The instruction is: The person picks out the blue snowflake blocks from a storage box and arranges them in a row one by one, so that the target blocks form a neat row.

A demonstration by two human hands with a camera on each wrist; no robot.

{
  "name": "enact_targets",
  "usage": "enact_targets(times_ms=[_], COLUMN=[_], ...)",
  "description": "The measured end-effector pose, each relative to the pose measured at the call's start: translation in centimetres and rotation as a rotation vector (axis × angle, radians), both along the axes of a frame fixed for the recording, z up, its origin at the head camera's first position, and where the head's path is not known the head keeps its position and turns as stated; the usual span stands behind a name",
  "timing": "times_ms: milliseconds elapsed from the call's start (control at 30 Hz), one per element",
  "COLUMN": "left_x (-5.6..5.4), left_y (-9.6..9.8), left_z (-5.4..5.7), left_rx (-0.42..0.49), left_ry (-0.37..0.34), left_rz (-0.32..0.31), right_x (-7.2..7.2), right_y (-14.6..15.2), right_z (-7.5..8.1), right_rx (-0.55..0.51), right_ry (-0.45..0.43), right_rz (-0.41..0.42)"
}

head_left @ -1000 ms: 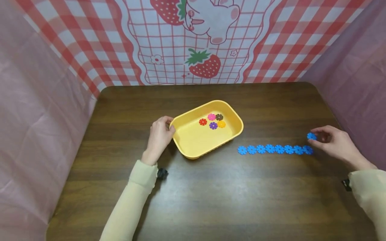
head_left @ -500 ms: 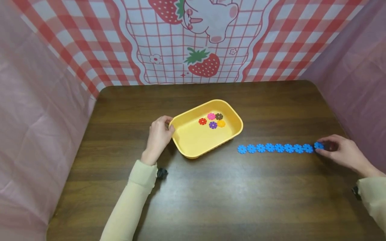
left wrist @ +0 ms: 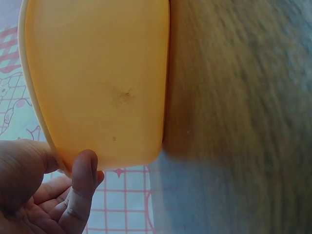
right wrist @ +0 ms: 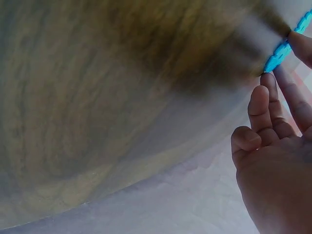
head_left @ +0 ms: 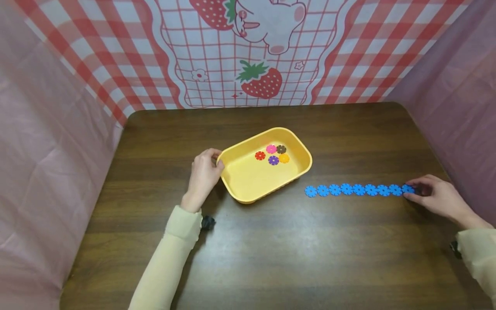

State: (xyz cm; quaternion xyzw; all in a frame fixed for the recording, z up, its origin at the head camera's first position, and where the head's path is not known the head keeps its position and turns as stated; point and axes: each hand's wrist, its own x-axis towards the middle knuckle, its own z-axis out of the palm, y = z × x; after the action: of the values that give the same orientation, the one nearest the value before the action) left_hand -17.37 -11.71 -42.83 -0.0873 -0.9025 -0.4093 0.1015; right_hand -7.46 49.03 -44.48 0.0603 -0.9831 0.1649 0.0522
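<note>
My left hand (head_left: pixel 205 175) grips the left end of a yellow plastic basket (head_left: pixel 252 178), thumb and fingers on its rim; the left wrist view shows the basket wall (left wrist: pixel 102 87) beside them. To the right, a straight row of several blue snowflake discs (head_left: pixel 346 189) lies on the table. My right hand (head_left: pixel 439 196) pinches the last disc (head_left: pixel 407 189) at the row's right end between thumb and fingers. That disc touches or overlaps its neighbour; whether they are locked together I cannot tell. In the right wrist view the blue discs (right wrist: pixel 278 56) appear edge-on by the fingertips.
Inside the basket lie a red disc (head_left: pixel 260 156), a pink disc (head_left: pixel 271 149), a brown disc (head_left: pixel 281 149), a purple disc (head_left: pixel 273 160) and an orange disc (head_left: pixel 284 158). Beneath is a brown wooden table (head_left: pixel 271 258). A checked strawberry cloth (head_left: pixel 201 47) hangs behind it.
My right hand has brought its blue disc down from above the row to the right end, then slightly left against the neighbouring disc. My left hand has stayed on the basket.
</note>
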Motion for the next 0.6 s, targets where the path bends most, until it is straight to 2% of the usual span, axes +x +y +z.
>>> enact_targets(times_ms=[300, 433, 600], left_x=[0.0, -0.1, -0.3], left_y=[0.0, -0.2, -0.7], left_z=[0.1, 0.1, 0.3], left_rx=[0.007, 0.003, 0.006], left_ry=[-0.014, -0.010, -0.003], left_rz=[-0.005, -0.010, 0.005], right_x=[0.1, 0.1, -0.7], right_y=[0.0, -0.4, -2.2], right_z=[0.2, 0.5, 1.2], right_rx=[-0.020, -0.071, -0.128], right_ry=[-0.022, -0.023, -0.018], right_rz=[-0.014, -0.036, -0.062])
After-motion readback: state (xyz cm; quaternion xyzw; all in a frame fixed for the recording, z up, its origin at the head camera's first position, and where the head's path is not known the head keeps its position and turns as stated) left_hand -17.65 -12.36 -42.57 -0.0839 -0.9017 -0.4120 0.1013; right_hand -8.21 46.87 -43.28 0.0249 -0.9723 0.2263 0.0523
